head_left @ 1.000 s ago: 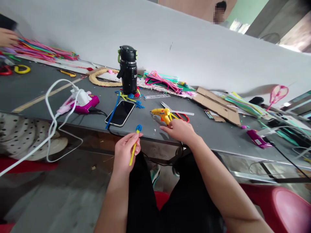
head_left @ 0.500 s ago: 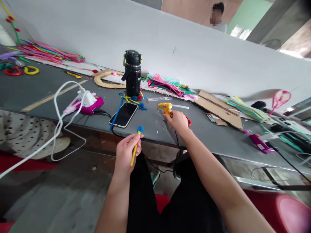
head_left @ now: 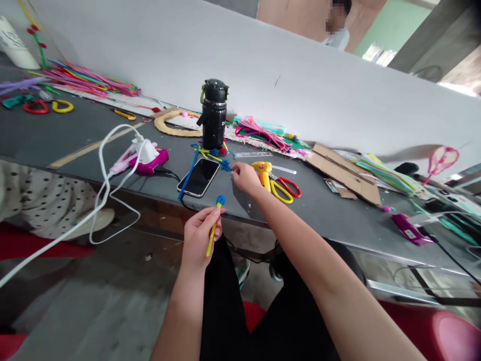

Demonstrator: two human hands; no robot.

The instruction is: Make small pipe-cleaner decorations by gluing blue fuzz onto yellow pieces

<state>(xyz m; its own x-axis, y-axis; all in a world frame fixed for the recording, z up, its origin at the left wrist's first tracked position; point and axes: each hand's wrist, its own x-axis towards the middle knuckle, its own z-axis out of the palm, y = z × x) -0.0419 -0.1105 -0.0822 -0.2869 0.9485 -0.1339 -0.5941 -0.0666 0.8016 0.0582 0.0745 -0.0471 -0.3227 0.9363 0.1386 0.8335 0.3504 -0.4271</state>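
My left hand (head_left: 203, 225) is closed around the yellow stem of a pipe-cleaner flower (head_left: 220, 200), whose curled blue head points up in front of the table edge. Over the tabletop, my right hand (head_left: 246, 178) has its fingertips pinched at the end of a small blue pipe-cleaner piece (head_left: 226, 165). That piece lies beside the phone (head_left: 199, 177), which has a blue pipe cleaner (head_left: 189, 173) across it. Just right of my right hand is a yellow hot glue gun (head_left: 263, 173), partly hidden by the wrist. Scissors (head_left: 287, 188) with red and yellow handles lie beside it.
A black bottle (head_left: 214, 118) stands behind the phone. A purple power strip (head_left: 152, 163) with white cables is at left, another purple strip (head_left: 409, 229) at right. Cardboard (head_left: 345, 173) and pipe-cleaner bundles (head_left: 90, 80) line the wall. A person (head_left: 338, 25) is beyond the partition.
My right hand has let go of the glue gun, leaving it on the table, and moved left to the blue piece. My left hand still holds the pipe-cleaner flower.
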